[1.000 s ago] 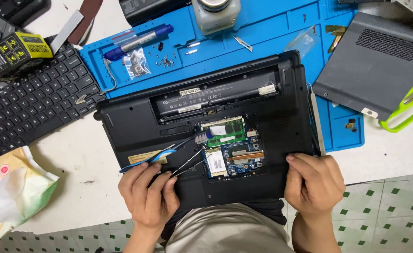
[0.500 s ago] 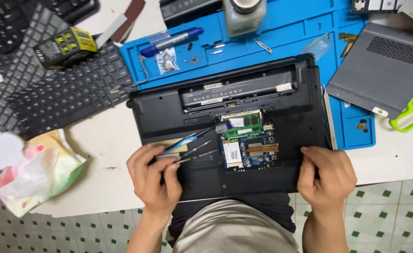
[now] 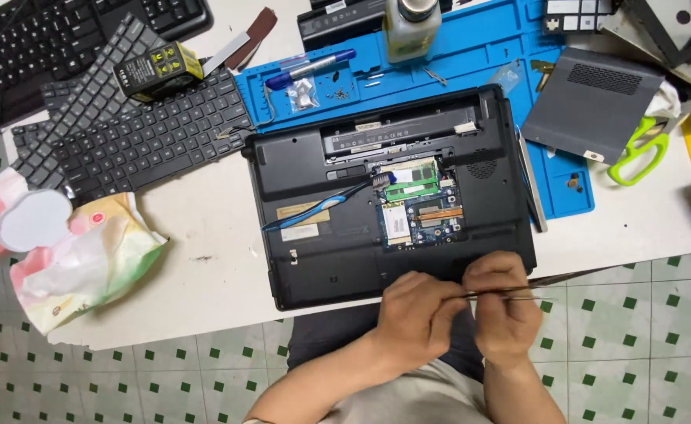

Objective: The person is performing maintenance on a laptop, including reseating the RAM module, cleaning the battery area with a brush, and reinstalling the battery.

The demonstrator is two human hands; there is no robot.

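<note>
A black laptop (image 3: pixel 314 259) lies bottom up on the white table, with an open bay showing its green circuit board (image 3: pixel 424 208). A blue toothbrush (image 3: pixel 322 206) lies loose on the laptop, its head at the bay. Both my hands meet at the laptop's front edge. My left hand (image 3: pixel 417 316) and my right hand (image 3: pixel 510 310) pinch a thin metal tool (image 3: pixel 510 296) held level between them; its far end points right, past my right hand.
Loose black keyboards (image 3: pixel 141 133) and a yellow-black box (image 3: pixel 157 71) lie at the left, above a wipes pack (image 3: pixel 86 259). A blue mat (image 3: pixel 471 55) carries screws, a pen and a bottle. A grey cover panel (image 3: pixel 588 102) and green scissors (image 3: pixel 636 149) lie right.
My left hand has let go of the blue toothbrush, which now rests on the laptop. Both hands have come together at the front edge, holding a thin metal tool.
</note>
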